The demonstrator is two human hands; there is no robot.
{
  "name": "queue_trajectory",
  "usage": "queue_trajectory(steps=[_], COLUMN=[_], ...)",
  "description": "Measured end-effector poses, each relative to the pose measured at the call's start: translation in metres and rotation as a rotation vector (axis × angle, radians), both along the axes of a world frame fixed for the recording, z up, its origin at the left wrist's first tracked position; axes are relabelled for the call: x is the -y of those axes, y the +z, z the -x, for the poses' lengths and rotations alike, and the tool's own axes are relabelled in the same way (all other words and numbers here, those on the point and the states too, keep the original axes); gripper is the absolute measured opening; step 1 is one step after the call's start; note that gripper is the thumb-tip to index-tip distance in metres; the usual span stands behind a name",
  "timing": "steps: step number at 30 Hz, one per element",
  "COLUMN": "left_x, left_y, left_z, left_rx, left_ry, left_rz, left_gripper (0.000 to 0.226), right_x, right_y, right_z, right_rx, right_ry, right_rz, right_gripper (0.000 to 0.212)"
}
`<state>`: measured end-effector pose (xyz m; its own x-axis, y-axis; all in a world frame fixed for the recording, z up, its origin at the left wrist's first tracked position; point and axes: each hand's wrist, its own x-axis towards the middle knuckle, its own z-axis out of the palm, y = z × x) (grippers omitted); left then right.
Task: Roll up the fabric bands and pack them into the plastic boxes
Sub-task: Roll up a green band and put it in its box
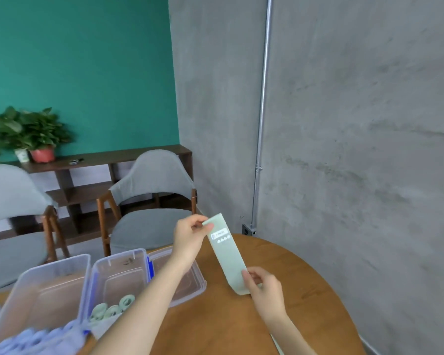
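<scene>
Both-hand grip, left hand [190, 235] and right hand [260, 284], pinches green band [227, 254] ends taut above desk [280, 316]; loose start could unravel roll.

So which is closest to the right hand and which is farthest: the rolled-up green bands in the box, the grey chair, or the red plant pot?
From the right hand in the head view:
1. Rolled green bands, to its left in the middle plastic box.
2. Grey chair, behind the table's far edge.
3. Red plant pot, far left on the dark shelf by the teal wall.
</scene>
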<state>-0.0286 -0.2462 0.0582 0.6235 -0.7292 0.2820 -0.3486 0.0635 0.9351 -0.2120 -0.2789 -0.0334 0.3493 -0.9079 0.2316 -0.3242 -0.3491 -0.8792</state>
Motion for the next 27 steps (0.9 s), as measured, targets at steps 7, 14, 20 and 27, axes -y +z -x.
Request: queue_trajectory(steps=[7, 14, 20, 27], left_x=[-0.136, -0.232, -0.259, -0.245], left_y=[0.077, 0.020, -0.077, -0.143], left_z=[0.031, 0.023, -0.012, -0.038], left_rx=[0.095, 0.111, 0.075, 0.048], left_ry=[0.063, 0.250, 0.491, 0.541], left_rz=[0.188, 0.000, -0.318, -0.530], left_gripper=[0.006, 0.003, 0.007, 0.010], right_x=[-0.112, -0.212, -0.230, -0.206], right_y=[0.048, 0.001, -0.052, -0.069], right_z=[0.010, 0.002, -0.021, -0.048], right_rx=[0.209, 0.075, -0.213, -0.361], right_ry=[0.199, 0.351, 0.412, 0.459], right_rz=[0.012, -0.012, 0.016, 0.078], right_gripper=[0.015, 0.021, 0.032, 0.023])
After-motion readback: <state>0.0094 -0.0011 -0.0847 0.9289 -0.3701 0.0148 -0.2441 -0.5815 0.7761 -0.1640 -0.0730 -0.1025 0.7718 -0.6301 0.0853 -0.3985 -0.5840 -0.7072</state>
